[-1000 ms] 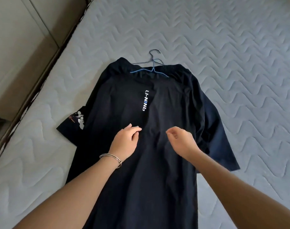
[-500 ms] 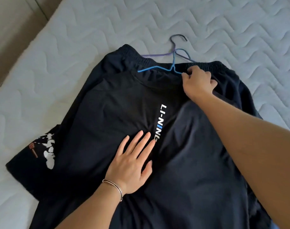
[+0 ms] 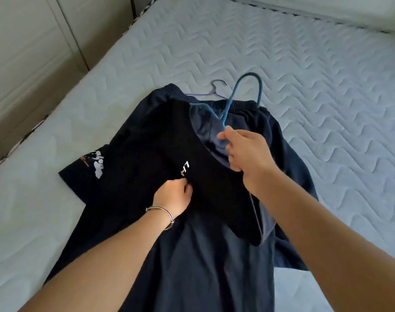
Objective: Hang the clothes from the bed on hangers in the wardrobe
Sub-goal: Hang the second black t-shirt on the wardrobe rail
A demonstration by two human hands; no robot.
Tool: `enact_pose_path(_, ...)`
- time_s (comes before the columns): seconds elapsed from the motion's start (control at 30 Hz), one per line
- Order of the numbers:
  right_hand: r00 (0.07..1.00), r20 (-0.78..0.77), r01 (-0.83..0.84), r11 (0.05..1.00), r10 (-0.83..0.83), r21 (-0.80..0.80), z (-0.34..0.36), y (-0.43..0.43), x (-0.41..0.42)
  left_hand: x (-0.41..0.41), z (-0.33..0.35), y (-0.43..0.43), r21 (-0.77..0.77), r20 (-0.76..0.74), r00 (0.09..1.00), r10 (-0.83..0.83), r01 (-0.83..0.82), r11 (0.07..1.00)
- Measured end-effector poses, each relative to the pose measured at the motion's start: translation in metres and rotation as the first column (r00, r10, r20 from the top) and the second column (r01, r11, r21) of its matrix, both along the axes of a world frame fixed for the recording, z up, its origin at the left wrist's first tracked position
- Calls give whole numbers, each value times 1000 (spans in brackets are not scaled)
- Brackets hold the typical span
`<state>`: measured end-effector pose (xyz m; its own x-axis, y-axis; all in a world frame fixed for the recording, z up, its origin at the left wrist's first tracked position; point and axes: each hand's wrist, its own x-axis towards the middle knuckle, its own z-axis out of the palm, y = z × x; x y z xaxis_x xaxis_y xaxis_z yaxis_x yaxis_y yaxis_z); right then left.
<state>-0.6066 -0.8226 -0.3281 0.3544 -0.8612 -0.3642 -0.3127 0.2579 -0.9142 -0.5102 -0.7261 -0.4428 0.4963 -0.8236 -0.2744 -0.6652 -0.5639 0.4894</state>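
Note:
A dark navy t-shirt (image 3: 147,158) with white lettering on its chest lies on the bed over other dark clothes (image 3: 270,131). My right hand (image 3: 243,152) is shut on the neck of a blue hanger (image 3: 231,102), raised above the bed, with its shoulders inside the t-shirt's collar. That collar is lifted and folded back toward me. My left hand (image 3: 174,195), with a bracelet at its wrist, pinches the shirt's fabric just below the lettering. A purple hanger (image 3: 214,91) lies flat on the mattress behind the clothes.
The quilted pale grey mattress (image 3: 327,86) stretches to the right and far side. A beige wardrobe (image 3: 34,52) with closed doors runs along the bed's left edge.
My right hand has lifted the blue hanger off the bed, pulling the t-shirt's collar up and back. My left hand went from lying flat on the shirt to pinching its fabric.

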Motion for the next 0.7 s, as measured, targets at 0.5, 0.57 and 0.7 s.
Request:
enact_pose_path(0.5, 873, -31, -459, 798, 487, -390, 362, 239, -82, -41, 477, 178, -530, -602, 778, -179, -222, 819)
enact_pose_path(0.57, 910, -109, -390, 735, 400, -555, 414, 242, -96, -35, 528, 213, -530, -477, 862, -171, -127, 838)
enact_pose_path(0.7, 956, -134, -265, 577, 260, -773, 498, 265, -108, -47, 623, 290, -549, -146, 977, -157, 52, 834)
